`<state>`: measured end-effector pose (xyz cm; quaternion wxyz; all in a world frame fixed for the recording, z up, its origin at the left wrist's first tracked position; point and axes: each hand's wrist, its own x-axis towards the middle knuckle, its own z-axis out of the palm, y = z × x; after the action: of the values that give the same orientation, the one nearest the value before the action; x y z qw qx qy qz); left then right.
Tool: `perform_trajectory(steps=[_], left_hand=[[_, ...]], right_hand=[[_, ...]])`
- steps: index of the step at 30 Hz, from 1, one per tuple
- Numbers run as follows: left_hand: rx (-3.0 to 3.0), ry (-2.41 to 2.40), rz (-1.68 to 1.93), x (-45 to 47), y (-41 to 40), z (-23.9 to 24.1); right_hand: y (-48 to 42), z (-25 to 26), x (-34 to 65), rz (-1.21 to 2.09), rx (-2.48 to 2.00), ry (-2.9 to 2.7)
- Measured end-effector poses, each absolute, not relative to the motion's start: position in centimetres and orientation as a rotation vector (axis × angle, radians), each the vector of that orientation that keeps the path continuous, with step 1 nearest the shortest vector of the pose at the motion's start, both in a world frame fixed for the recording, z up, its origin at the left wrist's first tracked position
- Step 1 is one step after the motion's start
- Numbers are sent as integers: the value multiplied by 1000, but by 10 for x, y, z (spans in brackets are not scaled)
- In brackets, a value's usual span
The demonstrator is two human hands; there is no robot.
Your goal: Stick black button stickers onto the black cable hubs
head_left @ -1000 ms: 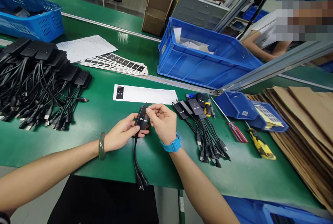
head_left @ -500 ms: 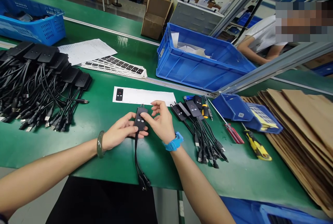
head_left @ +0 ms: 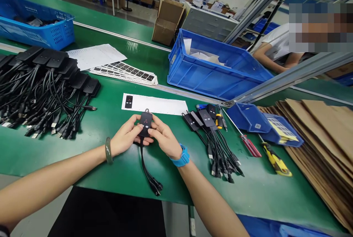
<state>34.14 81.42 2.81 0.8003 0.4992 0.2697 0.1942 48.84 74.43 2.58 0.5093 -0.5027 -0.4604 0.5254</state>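
Observation:
Between my two hands is a small black control box point(head_left: 146, 122) with two pale button marks on its face and a wire loop at its top. Its black cables point(head_left: 146, 169) hang down toward the table's front edge. My left hand point(head_left: 127, 136) grips the box from the left, thumb on the face and fingers underneath. From the right, my right hand point(head_left: 164, 137) grips its edge, thumb pressed on the lower face. Just beyond lies a white sticker sheet point(head_left: 160, 105) bearing one black label point(head_left: 128, 101) at its left end.
Many cabled black boxes point(head_left: 49, 60) are heaped at left. Several more point(head_left: 205, 117) lie at right, near a red-handled screwdriver point(head_left: 250, 146) and a yellow-handled tool point(head_left: 277, 161). A blue crate point(head_left: 198, 79), printed label strips point(head_left: 127, 69) and cardboard sheets point(head_left: 311, 130) surround the workspace. A co-worker point(head_left: 271, 51) sits opposite.
My right hand has come down from above the box onto its right edge, thumb now on the lower face. The cable ends have swung slightly right. The view has shifted slightly.

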Motion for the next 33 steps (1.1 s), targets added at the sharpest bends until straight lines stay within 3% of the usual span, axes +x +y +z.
perform_trajectory(steps=[13, 33], left_hand=[[1181, 622, 347, 340, 813, 28], [1050, 592, 366, 339, 814, 35]], right_hand=[[744, 25, 477, 1198, -1307, -929], [740, 32, 487, 1422, -1159, -919]])
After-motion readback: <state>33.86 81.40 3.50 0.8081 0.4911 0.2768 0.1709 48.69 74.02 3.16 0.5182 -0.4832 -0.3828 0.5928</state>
